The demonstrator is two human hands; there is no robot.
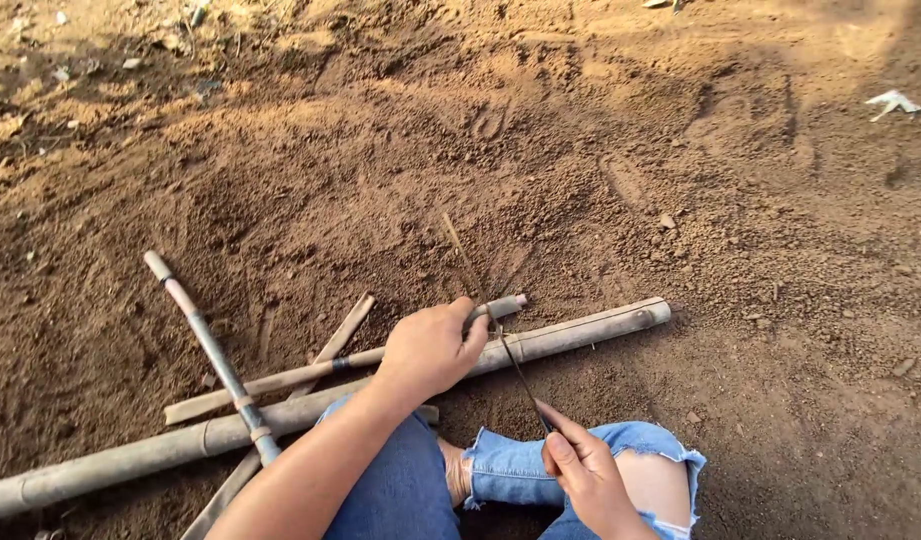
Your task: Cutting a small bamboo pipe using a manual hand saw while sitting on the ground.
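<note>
While we crouch over the brown dirt ground (600, 170), our left hand (430, 350) is clenched around a short bamboo stick (502, 306), grey-brown with a cut pale end poking out just beyond the fingers. Our right hand (585, 470) pinches the near end of a thin dark sliver (515, 365), which runs up to the stick by the left hand. Just beyond both hands lies a long bamboo pole (580, 333), with thinner crossed sticks (215, 355) left of the left hand.
</note>
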